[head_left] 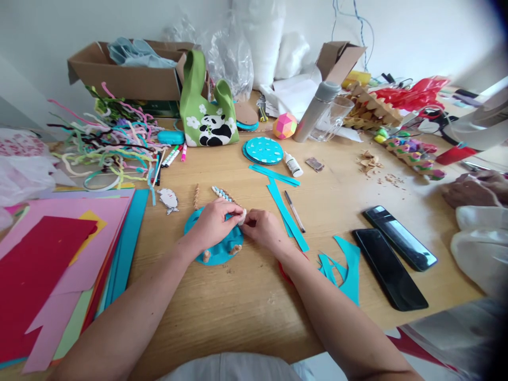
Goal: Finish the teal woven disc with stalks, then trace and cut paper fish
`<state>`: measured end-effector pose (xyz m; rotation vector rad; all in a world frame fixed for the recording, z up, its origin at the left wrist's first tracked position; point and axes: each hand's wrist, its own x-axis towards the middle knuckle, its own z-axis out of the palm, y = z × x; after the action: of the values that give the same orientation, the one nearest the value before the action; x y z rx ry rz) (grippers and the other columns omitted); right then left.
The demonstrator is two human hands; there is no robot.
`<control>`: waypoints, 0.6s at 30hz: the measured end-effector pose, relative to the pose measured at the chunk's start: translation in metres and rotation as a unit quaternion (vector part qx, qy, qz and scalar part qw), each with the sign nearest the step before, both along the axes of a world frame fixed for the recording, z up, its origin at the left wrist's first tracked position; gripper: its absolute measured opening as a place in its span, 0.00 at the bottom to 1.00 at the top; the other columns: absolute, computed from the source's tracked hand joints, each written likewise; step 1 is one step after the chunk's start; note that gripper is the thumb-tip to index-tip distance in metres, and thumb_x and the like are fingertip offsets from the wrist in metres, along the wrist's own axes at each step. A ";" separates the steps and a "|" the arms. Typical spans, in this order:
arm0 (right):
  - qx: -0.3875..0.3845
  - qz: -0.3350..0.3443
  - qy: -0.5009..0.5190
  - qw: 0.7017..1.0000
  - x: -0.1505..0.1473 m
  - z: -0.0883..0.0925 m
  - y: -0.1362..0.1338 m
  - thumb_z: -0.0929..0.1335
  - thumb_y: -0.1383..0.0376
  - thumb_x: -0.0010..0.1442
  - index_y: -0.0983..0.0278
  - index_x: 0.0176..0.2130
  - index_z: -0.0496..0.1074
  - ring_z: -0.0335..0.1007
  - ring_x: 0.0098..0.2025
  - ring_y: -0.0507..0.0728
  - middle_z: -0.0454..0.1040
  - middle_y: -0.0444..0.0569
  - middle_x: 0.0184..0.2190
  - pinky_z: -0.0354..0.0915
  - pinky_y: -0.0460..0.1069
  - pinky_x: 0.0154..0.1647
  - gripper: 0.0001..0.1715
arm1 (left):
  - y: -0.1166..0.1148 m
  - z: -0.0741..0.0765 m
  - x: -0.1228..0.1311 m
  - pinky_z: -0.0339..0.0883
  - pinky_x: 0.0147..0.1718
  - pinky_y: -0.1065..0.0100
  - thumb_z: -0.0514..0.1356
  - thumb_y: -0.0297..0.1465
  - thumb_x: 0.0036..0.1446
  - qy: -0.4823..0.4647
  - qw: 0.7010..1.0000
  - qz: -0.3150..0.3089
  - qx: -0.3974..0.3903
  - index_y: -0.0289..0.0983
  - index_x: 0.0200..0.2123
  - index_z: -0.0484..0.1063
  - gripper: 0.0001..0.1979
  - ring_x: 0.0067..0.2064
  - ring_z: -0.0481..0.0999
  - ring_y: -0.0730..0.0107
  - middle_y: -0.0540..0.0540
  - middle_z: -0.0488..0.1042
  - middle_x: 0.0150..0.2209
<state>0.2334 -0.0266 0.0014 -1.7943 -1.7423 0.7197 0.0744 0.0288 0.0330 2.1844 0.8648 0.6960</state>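
My left hand [216, 222] and my right hand [264, 230] meet over a round teal paper disc [216, 254] lying on the wooden table [246, 301]. Both pinch a small pale piece [242, 215] between their fingertips at the disc's upper right edge. Small wooden pegs [235, 248] stand on the disc near its front rim. A beaded stick [223, 194] and a plain wooden stick [196, 197] lie just beyond the disc. Teal paper strips [286, 211] and a pen [294, 211] lie to the right of my right hand.
Coloured paper sheets [59, 259] are stacked at the left, pipe cleaners [111, 143] behind them. Two black phones [397, 248] lie at the right, teal offcuts [345, 270] beside them. A panda bag [208, 114], a second teal disc [264, 150], a glue bottle [293, 164] and cardboard boxes stand further back. Another person's hand [472, 190] rests at the far right.
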 end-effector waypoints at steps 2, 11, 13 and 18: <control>0.006 0.000 -0.014 1.000 -0.001 0.001 0.000 0.67 0.68 0.51 0.65 0.22 0.69 0.60 0.24 0.49 0.71 0.44 0.22 0.53 0.45 0.26 0.08 | 0.000 0.000 0.000 0.67 0.40 0.66 0.60 0.26 0.55 0.001 1.000 0.001 0.001 0.39 0.32 0.77 0.06 0.39 0.74 0.68 0.49 0.78 0.33; -0.008 0.031 -0.013 0.999 0.002 0.004 0.000 0.68 0.70 0.50 0.65 0.25 0.72 0.64 0.26 0.50 0.73 0.45 0.25 0.55 0.45 0.28 0.04 | -0.001 0.002 -0.001 0.68 0.42 0.65 0.59 0.27 0.55 0.006 1.000 0.004 -0.005 0.40 0.32 0.77 0.06 0.39 0.75 0.68 0.49 0.79 0.34; -0.004 0.029 -0.020 0.999 0.001 0.004 0.000 0.67 0.69 0.50 0.65 0.24 0.72 0.63 0.26 0.50 0.72 0.46 0.25 0.55 0.45 0.28 0.05 | -0.001 0.002 -0.001 0.68 0.41 0.65 0.59 0.27 0.55 0.007 1.000 0.003 -0.004 0.40 0.32 0.77 0.06 0.39 0.75 0.68 0.50 0.79 0.33; -0.004 0.021 -0.012 1.000 -0.002 0.004 -0.001 0.67 0.68 0.50 0.64 0.24 0.70 0.63 0.25 0.50 0.72 0.44 0.23 0.55 0.45 0.27 0.04 | 0.001 0.002 -0.001 0.68 0.42 0.65 0.60 0.27 0.54 0.002 1.000 0.006 -0.003 0.40 0.32 0.77 0.05 0.39 0.75 0.68 0.50 0.79 0.33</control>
<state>0.2313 -0.0277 0.0050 -1.7835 -1.8003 0.7243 0.0729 0.0295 0.0347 2.1769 0.8827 0.6938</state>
